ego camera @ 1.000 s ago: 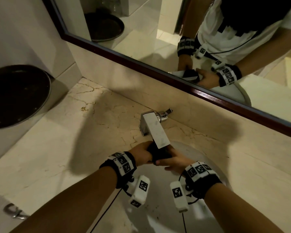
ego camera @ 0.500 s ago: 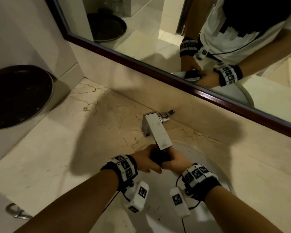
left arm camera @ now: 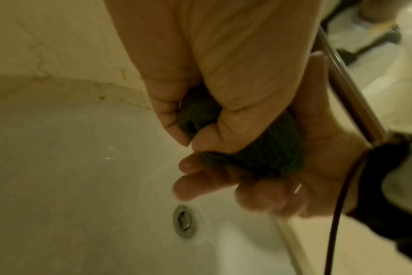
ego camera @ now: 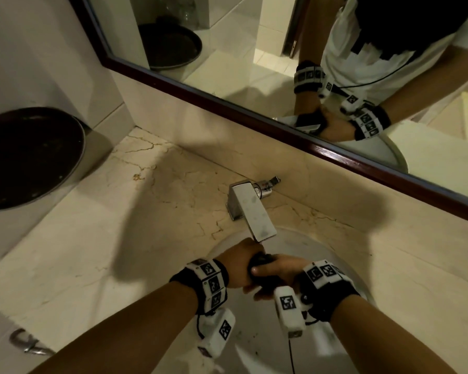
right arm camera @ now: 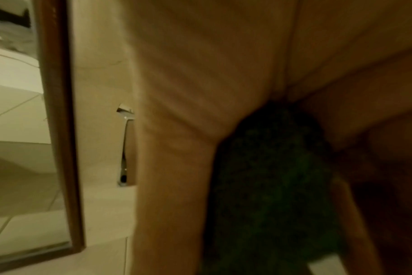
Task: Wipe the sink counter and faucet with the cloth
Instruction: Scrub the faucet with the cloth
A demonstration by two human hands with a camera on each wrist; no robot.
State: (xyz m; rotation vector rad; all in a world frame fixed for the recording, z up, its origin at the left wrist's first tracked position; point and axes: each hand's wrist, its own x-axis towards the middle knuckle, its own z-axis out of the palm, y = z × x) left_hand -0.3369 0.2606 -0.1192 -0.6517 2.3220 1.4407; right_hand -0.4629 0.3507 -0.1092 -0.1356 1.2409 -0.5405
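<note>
A dark green cloth (ego camera: pixel 262 273), twisted into a tight roll, is held over the white sink basin (ego camera: pixel 335 260) just below the spout of the square chrome faucet (ego camera: pixel 250 211). My left hand (ego camera: pixel 241 268) grips one end of the cloth (left arm camera: pixel 266 154) in a fist. My right hand (ego camera: pixel 276 273) grips the other end, thumb on top. In the right wrist view the cloth (right arm camera: pixel 270 186) fills the space between palm and fingers. The marble counter (ego camera: pixel 119 238) spreads to the left of the basin.
A dark round tray (ego camera: pixel 25 157) leans in the left corner. A framed mirror (ego camera: pixel 254 63) runs along the back wall above a low marble backsplash. The basin's drain (left arm camera: pixel 183 221) lies below my hands. A metal hook (ego camera: pixel 25 344) sits at the counter's near left edge.
Both hands have drawn back from under the faucet spout toward me, lower over the basin, still clasped on the twisted cloth.
</note>
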